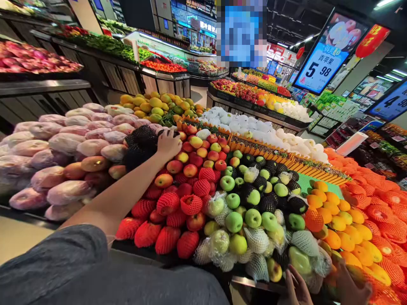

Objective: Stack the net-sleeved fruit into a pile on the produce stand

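Observation:
My left arm, in a grey sleeve, reaches far forward over the fruit stand. My left hand point(168, 144) is closed on a bunch of black foam nets point(140, 146) at the back of the red apple pile point(187, 169), beside the wrapped pink fruit point(63, 148). My right hand point(297, 290) shows only partly at the bottom edge, fingers apart, just below a pale green fruit in white netting point(300, 260). It holds nothing that I can see.
Green apples point(254, 207), some in black or white nets, lie right of the red ones. Oranges point(343, 228) and red-netted oranges point(381, 203) fill the right. Another hand point(352, 288), whose I cannot tell, rests by the oranges. More produce stands and price signs point(321, 67) stand behind.

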A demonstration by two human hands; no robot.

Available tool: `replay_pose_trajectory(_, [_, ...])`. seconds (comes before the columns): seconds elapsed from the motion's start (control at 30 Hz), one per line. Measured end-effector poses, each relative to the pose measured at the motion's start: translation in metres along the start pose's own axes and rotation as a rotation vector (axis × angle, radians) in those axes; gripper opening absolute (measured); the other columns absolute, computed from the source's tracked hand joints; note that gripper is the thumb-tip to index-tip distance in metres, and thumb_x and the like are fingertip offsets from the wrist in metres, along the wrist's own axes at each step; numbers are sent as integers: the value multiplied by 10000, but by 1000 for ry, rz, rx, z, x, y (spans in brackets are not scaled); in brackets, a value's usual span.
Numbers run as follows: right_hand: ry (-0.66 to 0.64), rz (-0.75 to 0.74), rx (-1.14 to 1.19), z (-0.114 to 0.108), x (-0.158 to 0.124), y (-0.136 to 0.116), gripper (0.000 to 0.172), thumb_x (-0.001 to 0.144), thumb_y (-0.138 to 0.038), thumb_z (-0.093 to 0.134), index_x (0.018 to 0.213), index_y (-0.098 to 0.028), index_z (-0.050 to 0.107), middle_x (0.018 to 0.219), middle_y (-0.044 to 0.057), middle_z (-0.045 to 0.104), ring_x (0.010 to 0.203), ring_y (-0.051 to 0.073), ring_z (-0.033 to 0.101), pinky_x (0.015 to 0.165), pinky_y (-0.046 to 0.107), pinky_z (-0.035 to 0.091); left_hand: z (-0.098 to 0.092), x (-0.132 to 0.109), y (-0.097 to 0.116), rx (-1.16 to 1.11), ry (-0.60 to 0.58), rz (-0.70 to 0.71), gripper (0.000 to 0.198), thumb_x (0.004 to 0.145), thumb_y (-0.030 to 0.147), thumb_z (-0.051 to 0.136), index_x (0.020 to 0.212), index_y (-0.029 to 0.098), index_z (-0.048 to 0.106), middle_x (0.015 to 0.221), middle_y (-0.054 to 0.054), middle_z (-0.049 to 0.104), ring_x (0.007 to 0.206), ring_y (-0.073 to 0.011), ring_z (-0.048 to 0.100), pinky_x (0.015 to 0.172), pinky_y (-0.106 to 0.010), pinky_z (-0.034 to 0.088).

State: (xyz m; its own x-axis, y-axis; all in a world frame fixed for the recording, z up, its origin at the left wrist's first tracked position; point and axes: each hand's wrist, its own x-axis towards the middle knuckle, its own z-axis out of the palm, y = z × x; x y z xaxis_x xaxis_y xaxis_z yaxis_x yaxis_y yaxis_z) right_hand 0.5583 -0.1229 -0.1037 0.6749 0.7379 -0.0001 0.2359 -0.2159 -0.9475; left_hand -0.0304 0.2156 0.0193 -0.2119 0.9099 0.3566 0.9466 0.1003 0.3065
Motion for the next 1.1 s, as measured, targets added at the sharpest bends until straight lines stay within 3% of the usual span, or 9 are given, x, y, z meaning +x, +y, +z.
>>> replay_pose_trajectory(0.1, [-69,6,-21,9,8,-16,676,649,-763,821,1054,-223,795,1106,142,812,1019,380,775,879,475,655,14,-27,38,-44,6,143,405,1010,211,610,1374,42,665,1701,-232,356,1572,-413,275,1279,-626,284])
replay_pose_trajectory(0.2, [-196,-65,-103,24,28,-31,735,719,-782,767,1165,-197,757,1158,157,796,1054,364,762,911,470,632,32,-78,94,-170,-44,339,357,1020,261,585,1313,123,735,1644,-172,462,1556,-379,329,1298,-583,310])
replay_pose_trajectory(0.37, [-342,-459,-326,70,75,-44,778,815,-817,620,1255,-183,718,1360,205,706,1308,403,634,1151,591,474,82,-164,200,-352,-278,532,338,978,278,635,1273,178,767,1518,-155,591,1494,-363,438,1258,-559,402])
replay_pose_trajectory(0.47, [-376,-536,-361,99,94,-39,819,872,-835,473,1304,-174,691,1411,222,674,1363,397,603,1171,583,451,120,-184,252,-358,-440,514,652,872,117,656,1520,144,585,1632,-196,476,1517,-376,429,1262,-560,397])
replay_pose_trajectory(0.57, [-382,-488,-469,111,104,-32,856,884,-834,403,1351,-175,686,1446,230,658,1339,401,639,1113,554,503,147,-183,287,-325,-503,509,930,771,10,682,1645,168,404,1724,-229,311,1530,-397,421,1240,-551,420])
replay_pose_trajectory(0.7, [-476,-403,-510,101,117,-32,845,844,-851,451,1300,-203,744,1379,220,713,1255,410,705,1054,552,552,158,-163,303,-301,-533,511,897,737,44,786,1566,201,481,1676,-235,361,1480,-419,473,1193,-560,460])
replay_pose_trajectory(0.87, [-475,-380,-190,88,111,-56,826,804,-811,632,1325,-176,722,1497,197,646,1460,392,562,1235,561,426,132,-150,292,-404,-481,547,834,703,200,926,1453,201,562,1561,-180,491,1410,-381,533,1191,-475,469])
replay_pose_trajectory(0.97, [-464,-280,99,95,85,-76,734,923,-706,614,1463,-209,623,1585,161,575,1479,332,550,1225,506,455,107,-171,277,-732,-429,523,876,683,355,985,1428,227,541,1479,-127,570,1372,-310,575,1200,-410,473])
replay_pose_trajectory(1.1, [-710,-131,298,121,52,-94,713,946,-782,522,1504,-345,603,1543,97,622,1443,322,584,1146,565,525,79,-211,265,-1204,-470,388,919,692,531,972,1433,242,510,1376,-110,652,1224,-278,668,1032,-392,586])
